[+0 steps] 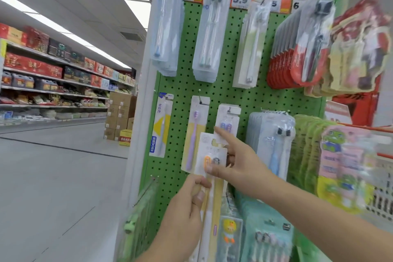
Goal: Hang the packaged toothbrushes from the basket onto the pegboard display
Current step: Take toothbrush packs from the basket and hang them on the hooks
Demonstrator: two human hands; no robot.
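Head view: left hand (187, 204) pinches the lower part of a toothbrush pack (212, 155), held against the green pegboard (234, 49) near its lower middle. Right hand (238, 164) pinches the pack's top, forefinger stretched toward a hung pack (228, 121) on its peg. Pack not yet hooked. Many packs already hang; basket (382, 200) at right edge, contents unclear.

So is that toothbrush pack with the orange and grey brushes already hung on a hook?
Not yet. The toothbrush pack is in both hands, left hand pinching low, right hand near its top; no hook passes through its hang slot.
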